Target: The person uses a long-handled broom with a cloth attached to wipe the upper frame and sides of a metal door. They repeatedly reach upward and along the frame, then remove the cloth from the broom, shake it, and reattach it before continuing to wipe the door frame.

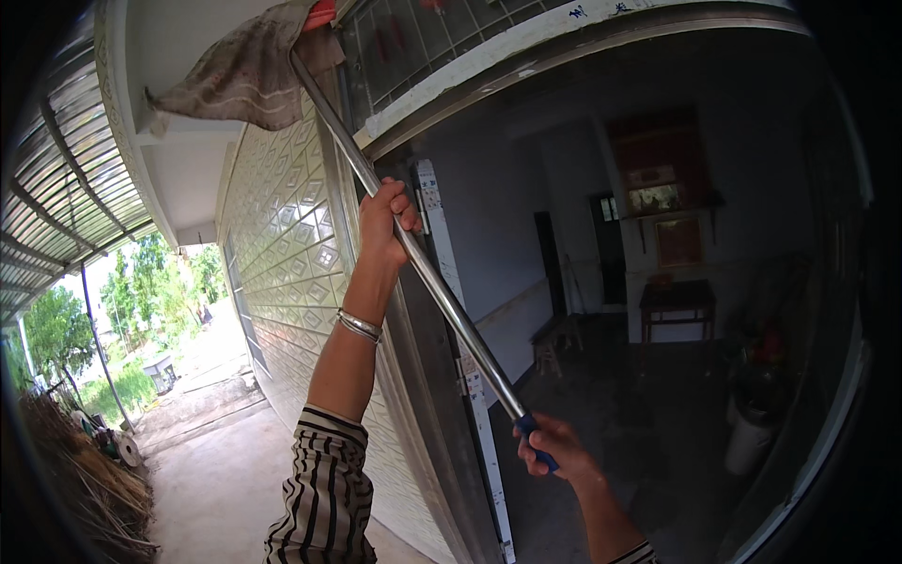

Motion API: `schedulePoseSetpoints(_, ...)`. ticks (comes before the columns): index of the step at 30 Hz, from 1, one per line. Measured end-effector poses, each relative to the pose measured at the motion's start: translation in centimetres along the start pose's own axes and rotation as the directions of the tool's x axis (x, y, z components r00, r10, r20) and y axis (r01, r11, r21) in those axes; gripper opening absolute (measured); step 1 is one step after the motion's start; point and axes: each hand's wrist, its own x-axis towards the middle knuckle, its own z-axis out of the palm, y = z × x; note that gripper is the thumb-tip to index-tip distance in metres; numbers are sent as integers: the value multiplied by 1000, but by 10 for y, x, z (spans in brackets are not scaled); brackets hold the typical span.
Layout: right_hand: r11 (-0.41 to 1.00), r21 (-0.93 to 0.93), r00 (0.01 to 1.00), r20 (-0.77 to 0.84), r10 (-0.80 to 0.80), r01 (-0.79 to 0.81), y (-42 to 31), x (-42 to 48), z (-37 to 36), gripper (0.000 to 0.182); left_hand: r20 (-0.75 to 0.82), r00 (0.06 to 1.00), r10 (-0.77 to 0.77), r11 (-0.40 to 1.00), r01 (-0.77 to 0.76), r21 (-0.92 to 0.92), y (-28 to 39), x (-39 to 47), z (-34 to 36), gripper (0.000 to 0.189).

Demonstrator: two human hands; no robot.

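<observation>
A long metal pole point(451, 303) runs diagonally from lower right to upper left. My left hand point(386, 220) is wrapped around its middle, in front of the door frame, with a silver bracelet at the wrist. Lower down, my right hand point(553, 445) grips the blue handle point(525, 425) at the pole's end. A worn, stained cloth point(246, 67) hangs over the pole's top end, beside the upper corner of the doorway. Something red point(321, 13) shows at the cloth's upper edge; the rest of the pole's head is hidden.
The doorway's metal frame point(416, 395) stands close by, with a barred window point(416, 42) above. Inside are a dark wooden table point(678, 296), low stools point(550, 352) and a bin point(750, 437). Tiled wall point(289, 233) lies left; a brushwood pile point(99, 486) borders the concrete walkway point(211, 486).
</observation>
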Motion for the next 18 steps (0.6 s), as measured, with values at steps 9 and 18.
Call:
schedulePoseSetpoints(9,202,-979,710,-154,-687,-17,2,17,40,36,-74,997,-5,987,17,162,5,38,23,16)
schedulePoseSetpoints(18,589,-793,818,-234,-526,152,33,29,38,34,-142,974,176,900,-100,424,0,19,5,12)
